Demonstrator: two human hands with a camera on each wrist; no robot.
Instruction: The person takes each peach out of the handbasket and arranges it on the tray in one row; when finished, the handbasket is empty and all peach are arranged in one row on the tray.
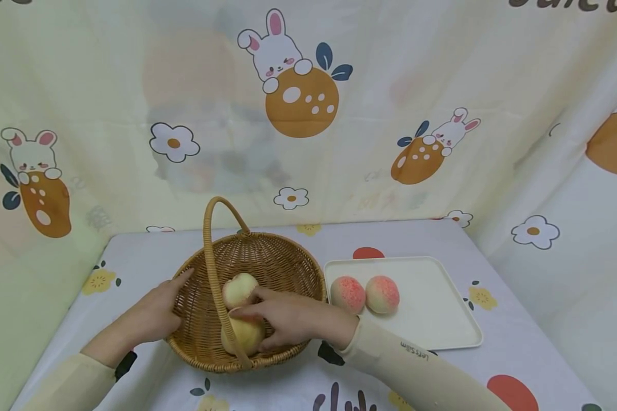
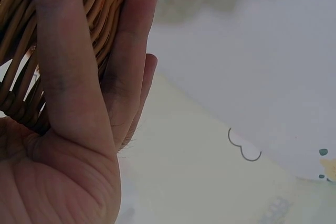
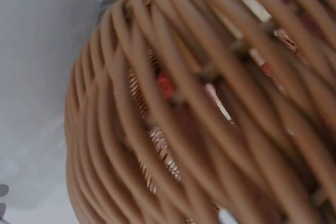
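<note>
A brown wicker basket point(image 1: 288, 260) with a tall arched handle stands on the table. My left hand point(image 1: 154, 311) grips its left rim; in the left wrist view, long fingers point(image 2: 71, 61) lie along the outside of the weave. Inside the basket, my right hand point(image 1: 293, 317) holds a pale yellow peach point(image 1: 247, 337), index finger over its top and thumb on its right side. Just behind it sits another pale peach point(image 1: 239, 290), close to my right fingers. The handle crosses in front of part of the held peach. Only basket weave point(image 3: 199, 103) fills the right wrist view.
Right of the basket lies a white rectangular tray point(image 1: 432, 308) with two pink peaches point(image 1: 383, 294) at its left end. My right forearm passes over the tray's near left corner. A printed curtain point(image 1: 370, 171) hangs behind the table.
</note>
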